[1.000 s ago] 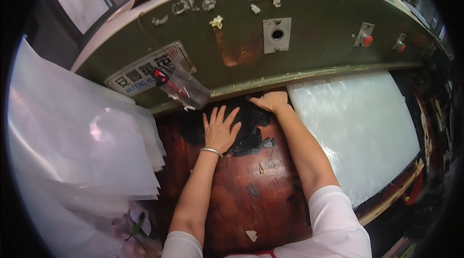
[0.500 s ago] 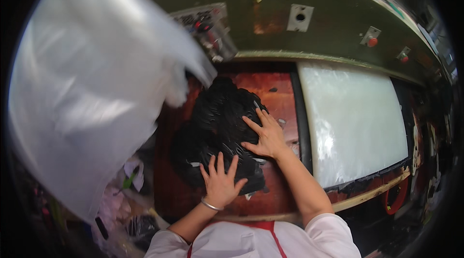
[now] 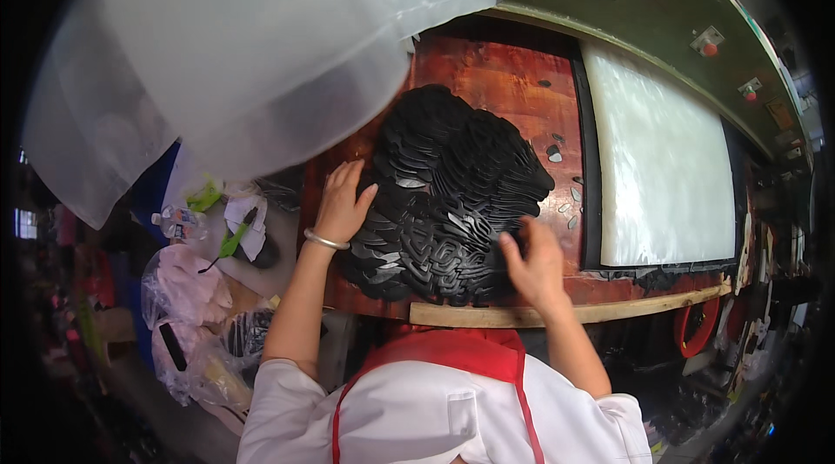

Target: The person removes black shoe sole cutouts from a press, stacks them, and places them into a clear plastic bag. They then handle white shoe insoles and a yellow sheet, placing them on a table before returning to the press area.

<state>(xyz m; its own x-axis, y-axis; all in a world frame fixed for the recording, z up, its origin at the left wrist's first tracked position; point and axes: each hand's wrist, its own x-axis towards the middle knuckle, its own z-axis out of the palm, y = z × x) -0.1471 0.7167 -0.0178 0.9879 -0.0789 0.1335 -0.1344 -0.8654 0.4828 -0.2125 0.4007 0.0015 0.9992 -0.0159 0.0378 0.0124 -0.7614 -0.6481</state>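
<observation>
A broad heap of thin black cut-out pieces, loop-shaped toward the front and stacked like overlapping flakes further back, lies on the reddish-brown board. My left hand, with a bangle at the wrist, rests along the heap's left edge, fingers stretched out and thumb apart. At the heap's front right is my right hand, thumb and fingers apart, its fingertips partly blurred. Neither hand grips a piece. A few small loose bits lie on the board to the right of the heap.
A translucent plastic sheet hangs over the upper left. A thick white slab stands right of the board, before a green machine panel with red buttons. Wooden edging runs along the front. Plastic bags crowd the lower left.
My hands have moved from on top of the heap to its left and front-right sides. The pieces now lie spread, with loops showing in front. The plastic sheet has shifted and the view has turned.
</observation>
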